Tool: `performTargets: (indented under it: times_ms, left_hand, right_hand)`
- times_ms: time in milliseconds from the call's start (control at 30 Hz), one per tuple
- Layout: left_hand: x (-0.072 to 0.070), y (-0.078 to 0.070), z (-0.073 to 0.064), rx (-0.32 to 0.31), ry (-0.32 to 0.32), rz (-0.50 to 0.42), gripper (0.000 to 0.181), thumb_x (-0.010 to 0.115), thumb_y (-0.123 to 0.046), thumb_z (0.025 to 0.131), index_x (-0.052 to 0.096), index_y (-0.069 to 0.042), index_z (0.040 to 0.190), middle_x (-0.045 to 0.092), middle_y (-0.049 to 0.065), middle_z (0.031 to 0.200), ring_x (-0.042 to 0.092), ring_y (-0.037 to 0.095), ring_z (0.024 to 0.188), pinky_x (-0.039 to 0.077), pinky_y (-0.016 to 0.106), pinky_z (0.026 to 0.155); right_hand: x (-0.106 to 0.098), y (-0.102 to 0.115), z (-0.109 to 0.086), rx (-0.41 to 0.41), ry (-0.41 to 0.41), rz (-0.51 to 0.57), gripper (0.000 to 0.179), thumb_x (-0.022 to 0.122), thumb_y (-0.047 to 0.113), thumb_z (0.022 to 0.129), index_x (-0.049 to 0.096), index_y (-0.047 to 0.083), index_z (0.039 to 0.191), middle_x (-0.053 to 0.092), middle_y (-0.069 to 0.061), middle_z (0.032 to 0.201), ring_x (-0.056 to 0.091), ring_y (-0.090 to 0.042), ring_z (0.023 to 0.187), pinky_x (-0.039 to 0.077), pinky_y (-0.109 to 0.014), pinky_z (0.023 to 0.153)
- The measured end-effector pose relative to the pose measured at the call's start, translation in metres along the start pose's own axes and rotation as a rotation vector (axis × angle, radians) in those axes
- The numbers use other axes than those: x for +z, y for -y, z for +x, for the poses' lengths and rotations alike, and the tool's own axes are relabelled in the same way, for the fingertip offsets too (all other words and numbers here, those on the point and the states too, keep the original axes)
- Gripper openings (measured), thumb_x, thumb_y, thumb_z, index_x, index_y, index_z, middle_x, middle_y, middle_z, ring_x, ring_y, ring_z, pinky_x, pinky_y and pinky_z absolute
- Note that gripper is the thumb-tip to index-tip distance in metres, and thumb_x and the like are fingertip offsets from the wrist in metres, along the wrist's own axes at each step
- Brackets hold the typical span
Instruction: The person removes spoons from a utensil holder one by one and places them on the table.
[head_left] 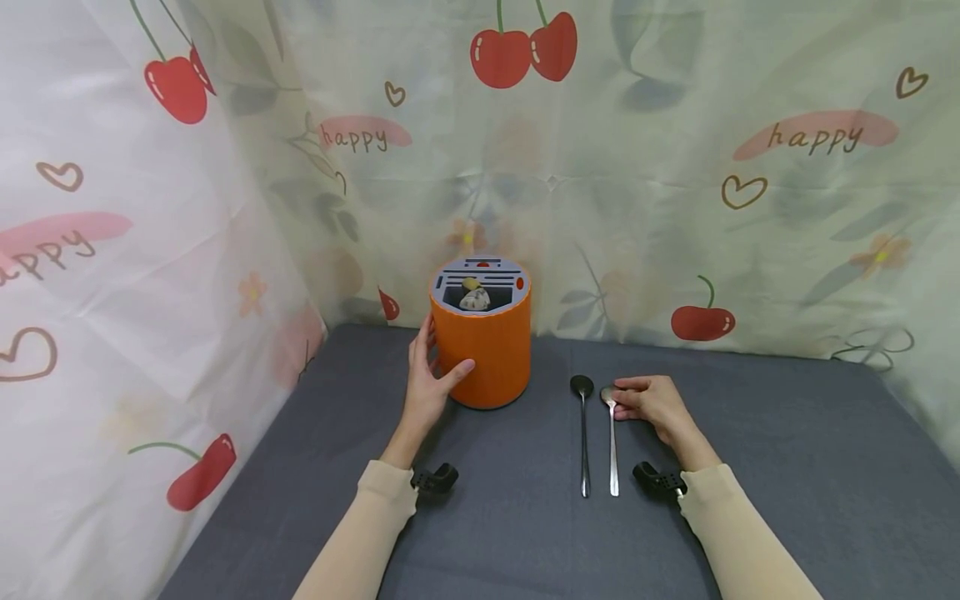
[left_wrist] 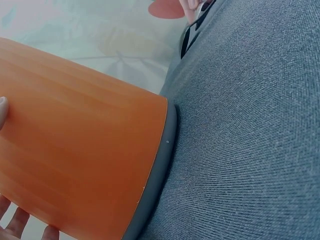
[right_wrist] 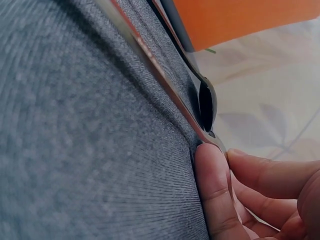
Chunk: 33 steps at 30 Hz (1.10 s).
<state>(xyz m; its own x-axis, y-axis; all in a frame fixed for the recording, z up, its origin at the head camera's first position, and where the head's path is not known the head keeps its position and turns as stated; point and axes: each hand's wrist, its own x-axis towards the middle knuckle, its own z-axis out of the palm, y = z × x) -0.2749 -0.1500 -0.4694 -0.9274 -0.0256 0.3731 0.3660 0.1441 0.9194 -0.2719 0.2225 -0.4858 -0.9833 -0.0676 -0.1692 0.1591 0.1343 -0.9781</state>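
An orange cylindrical utensil holder (head_left: pixel 483 354) stands upright on the cloth, its grey top (head_left: pixel 453 277) cut with slots and one larger opening. My left hand (head_left: pixel 429 385) grips its left side, thumb across the front and fingers around the back left; the left wrist view shows its dark base (left_wrist: pixel 162 165) on the cloth. To the right, my right hand (head_left: pixel 660 408) pinches the bowl end of a silver spoon (head_left: pixel 613 454) between thumb and fingers. The spoon's handle points toward me. Beside it on the left lies a dark spoon (head_left: pixel 584 442), which neither hand touches.
Grey cloth (head_left: pixel 510 517) covers the table. A patterned curtain (head_left: pixel 637 242) with cherries and "happy" prints hangs close behind the holder, and another stretch (head_left: pixel 225 358) runs along the left side. Each wrist wears a black camera.
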Motion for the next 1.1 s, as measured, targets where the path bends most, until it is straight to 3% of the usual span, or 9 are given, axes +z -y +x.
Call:
performTargets:
  times_ms: [200, 433, 767, 1100]
  left_hand:
    - [0.0004, -0.0002, -0.0001, -0.003, -0.002, -0.002, 0.095, 0.078, -0.019, 0.095, 0.018, -0.035, 0.167, 0.026, 0.003, 0.163, 0.030, 0.023, 0.149, 0.027, 0.055, 0.123]
    - [0.0001, -0.0002, -0.0001, 0.011, -0.004, -0.022, 0.097, 0.079, -0.017, 0.094, 0.017, -0.027, 0.168, 0.023, 0.007, 0.165, 0.028, 0.030, 0.152, 0.027, 0.060, 0.122]
    - [0.0004, 0.0007, 0.0012, 0.005, -0.002, -0.018, 0.096, 0.079, -0.017, 0.095, 0.018, -0.032, 0.167, 0.024, 0.005, 0.164, 0.029, 0.028, 0.151, 0.027, 0.057, 0.122]
    - [0.0009, -0.0049, 0.0014, -0.015, 0.007, -0.033, 0.097, 0.076, -0.010, 0.096, 0.013, -0.021, 0.169, 0.019, 0.015, 0.166, 0.024, 0.036, 0.153, 0.022, 0.062, 0.123]
  right_hand:
    - [0.0000, 0.0001, -0.0010, -0.005, 0.000, -0.005, 0.044, 0.061, -0.009, 0.099, 0.048, -0.025, 0.138, 0.073, -0.013, 0.094, 0.073, -0.013, 0.064, 0.063, -0.029, 0.066]
    - [0.0002, -0.0010, -0.0006, -0.018, 0.018, -0.014, 0.044, 0.061, -0.010, 0.098, 0.048, -0.027, 0.136, 0.072, -0.010, 0.089, 0.071, -0.011, 0.063, 0.062, -0.027, 0.064]
    - [-0.0014, 0.0015, -0.0024, 0.013, 0.040, -0.011, 0.044, 0.060, -0.008, 0.100, 0.047, -0.026, 0.138, 0.072, -0.010, 0.088, 0.072, -0.014, 0.065, 0.063, -0.031, 0.067]
    - [-0.0033, 0.0049, -0.0049, 0.028, 0.049, -0.048, 0.046, 0.061, -0.003, 0.102, 0.047, -0.022, 0.141, 0.071, -0.012, 0.093, 0.071, -0.016, 0.065, 0.063, -0.033, 0.066]
